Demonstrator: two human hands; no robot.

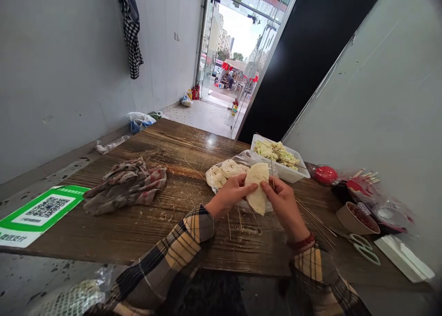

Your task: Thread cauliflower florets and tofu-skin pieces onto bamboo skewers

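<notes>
A pale half-round flatbread point(258, 182) is held upright over the table in both hands. My left hand point(232, 192) pinches its left side, thumb across the face. Opposite it, my right hand point(283, 204) grips the right edge between thumb and fingers. A thin stick point(273, 175) rises by the right fingers; whether they hold it I cannot tell. Behind the left hand, more pale round flatbreads point(228, 169) lie on a clear plastic bag point(250, 157). Several thin bamboo skewers point(316, 224) rest on the wood right of my right hand.
A white tray point(304, 169) of yellow-green vegetable pieces stands behind the hands. Scissors point(366, 251), a paper bowl point(345, 217) and a white packet point(404, 258) line the right side. A crumpled cloth point(127, 187) and a QR-code sign point(44, 210) occupy the wooden table's point(179, 145) left.
</notes>
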